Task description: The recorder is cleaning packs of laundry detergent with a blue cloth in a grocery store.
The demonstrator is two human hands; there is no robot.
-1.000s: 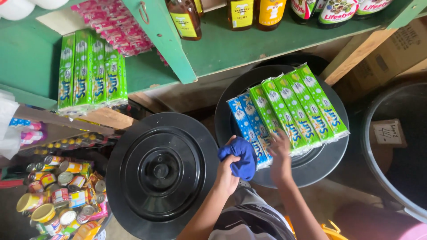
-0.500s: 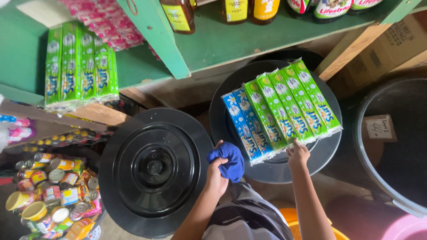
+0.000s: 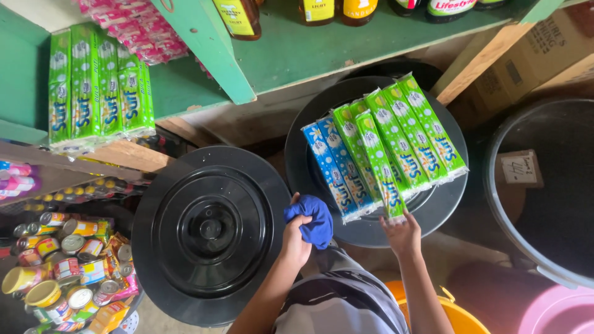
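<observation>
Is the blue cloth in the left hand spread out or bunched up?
Bunched up: the left hand grips the blue cloth as a crumpled wad.

My left hand (image 3: 296,244) and right hand (image 3: 403,235) are bare, with no rings, watch or gloves, and both forearms are uncovered up to the bottom edge of the view. Between them shows my grey top (image 3: 346,303), crossed by darker bands.

Blue cloth (image 3: 312,219) in left hand (image 3: 296,242)

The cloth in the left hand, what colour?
Blue: the cloth bunched in the left hand, head view.
</observation>
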